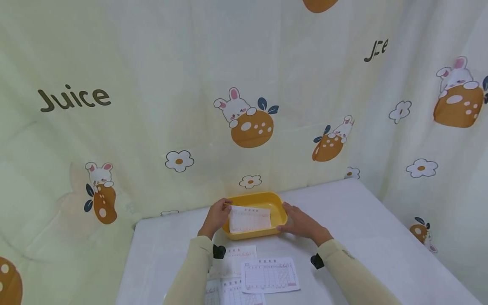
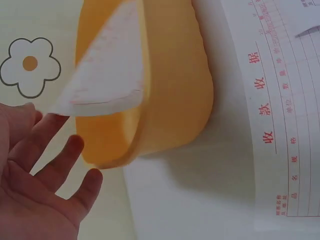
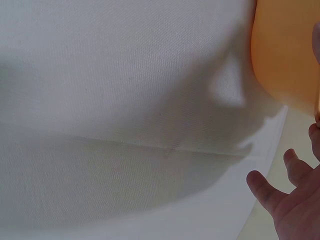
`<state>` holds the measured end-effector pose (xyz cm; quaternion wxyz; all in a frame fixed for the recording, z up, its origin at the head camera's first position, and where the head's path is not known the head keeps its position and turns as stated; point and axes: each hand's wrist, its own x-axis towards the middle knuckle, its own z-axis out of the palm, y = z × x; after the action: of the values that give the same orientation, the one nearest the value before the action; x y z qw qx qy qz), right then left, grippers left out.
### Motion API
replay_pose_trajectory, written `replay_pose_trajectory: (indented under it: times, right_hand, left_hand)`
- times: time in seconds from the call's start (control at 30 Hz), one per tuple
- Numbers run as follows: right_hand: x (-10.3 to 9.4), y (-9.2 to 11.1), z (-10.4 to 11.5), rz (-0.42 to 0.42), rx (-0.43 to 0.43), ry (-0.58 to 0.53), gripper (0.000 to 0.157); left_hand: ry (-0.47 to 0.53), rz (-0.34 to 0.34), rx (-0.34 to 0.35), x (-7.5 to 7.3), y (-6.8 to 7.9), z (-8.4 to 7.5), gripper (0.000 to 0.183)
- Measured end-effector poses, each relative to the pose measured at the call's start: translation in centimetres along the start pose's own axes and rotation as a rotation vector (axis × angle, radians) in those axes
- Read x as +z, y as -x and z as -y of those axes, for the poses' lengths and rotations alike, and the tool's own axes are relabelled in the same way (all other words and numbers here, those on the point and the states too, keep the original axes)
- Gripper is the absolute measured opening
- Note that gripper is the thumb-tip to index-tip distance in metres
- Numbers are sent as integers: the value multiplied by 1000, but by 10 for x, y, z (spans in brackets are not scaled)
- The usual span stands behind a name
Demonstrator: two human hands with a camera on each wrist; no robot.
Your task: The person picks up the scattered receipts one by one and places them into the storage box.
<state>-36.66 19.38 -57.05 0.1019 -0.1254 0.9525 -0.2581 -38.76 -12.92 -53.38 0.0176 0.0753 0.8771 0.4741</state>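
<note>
A white-covered table (image 1: pixel 343 220) carries a yellow tray (image 1: pixel 251 233) towards its far edge and, nearer, several partly overlapping printed sheets (image 1: pixel 270 277).

Smooth plastic, thin paper, woven cloth

We saw a tray (image 2: pixel 177 75) of smooth, softly shiny plastic. The sheets (image 1: pixel 270 275) looked like thin, matt paper. We noticed a fine weave in the matt tablecloth (image 3: pixel 100 90); the curtain (image 1: pixel 152 63) looked like smooth cloth, the sleeves (image 1: pixel 192 273) like matt cloth.
</note>
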Motion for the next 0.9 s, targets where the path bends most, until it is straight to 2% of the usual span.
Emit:
replay_pose_trajectory:
  times: [0.1, 0.23, 0.37, 0.5, 0.6, 0.73, 0.9]
  right_hand:
    - [-1, 0, 4, -2, -14, -3, 103]
    - [-5, 0, 7, 3, -13, -15, 104]
    - [-8, -4, 5, 8, -9, -18, 106]
    - [-9, -5, 4, 3, -15, -17, 106]
    - [-7, -4, 4, 4, -24, -13, 105]
    - [-4, -4, 4, 9, -24, -7, 106]
    - [3, -4, 5, 12, -9, -11, 105]
  left_hand:
    - [7, 4, 58, -7, 7, 4, 34]
    - [33, -24, 72, -16, 14, 9, 39]
    - [58, -52, 91, -22, 13, 15, 37]
    - [45, -74, 69, -30, 16, 20, 37]
    - [33, -95, 21, -40, 22, 24, 38]
    - [29, -116, -32, -54, 33, 34, 39]
    - [7, -132, -73, -77, 54, 51, 40]
